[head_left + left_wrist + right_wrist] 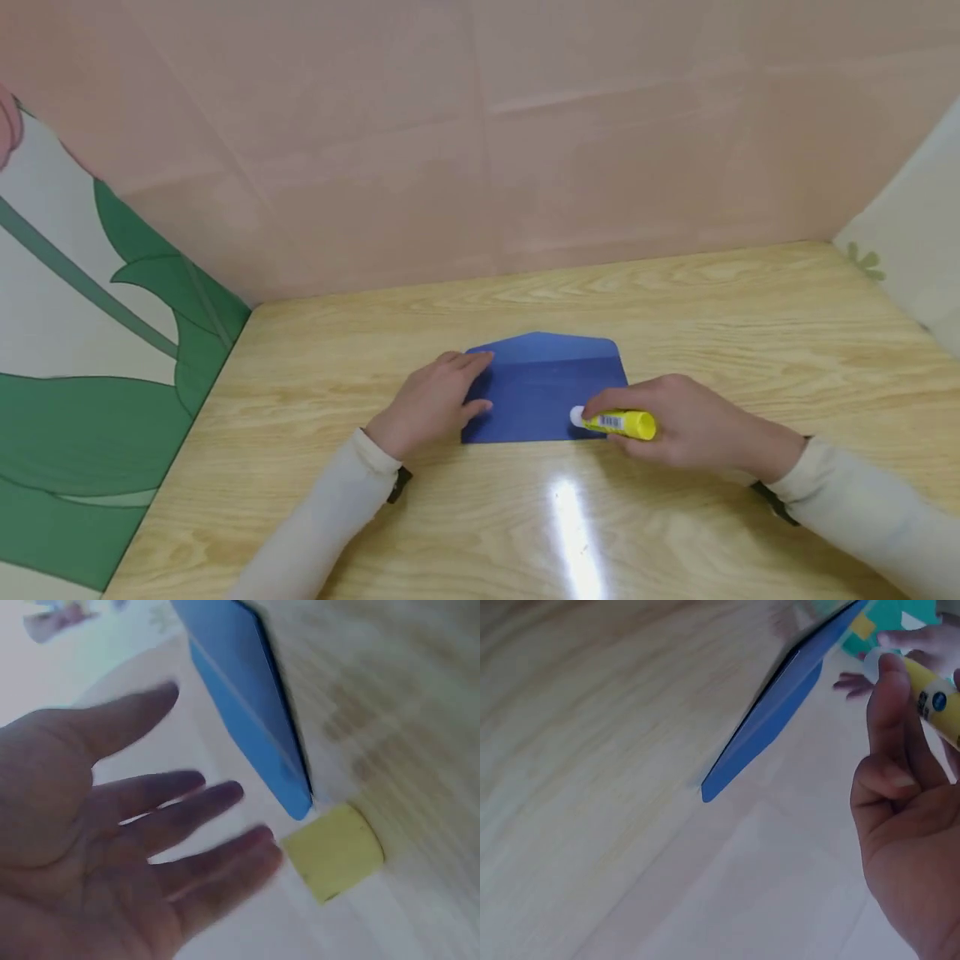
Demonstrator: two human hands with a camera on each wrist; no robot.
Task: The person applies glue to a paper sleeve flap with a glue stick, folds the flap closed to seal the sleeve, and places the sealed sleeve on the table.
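A blue envelope (536, 400) lies on the table, its pointed flap (551, 346) spread open on the far side. My left hand (435, 402) is at the envelope's left edge, fingers spread, thumb and fingertips overlapping that edge in the head view. In the left wrist view the palm shows with nothing in it. My right hand (678, 425) holds a yellow glue stick (618, 422) between thumb and fingers. Its white tip (577, 416) points left, over the envelope's lower right part. Beside the left fingertips, a small yellow cylindrical piece (335, 853) shows; the left hand hides it in the head view.
The wood-grain table (315, 333) meets a pinkish covered wall (480, 167) at the back. A panel with large green leaves (82, 433) borders the left side, and a pale panel (915, 217) the right. Light glares on the tabletop in front of the envelope.
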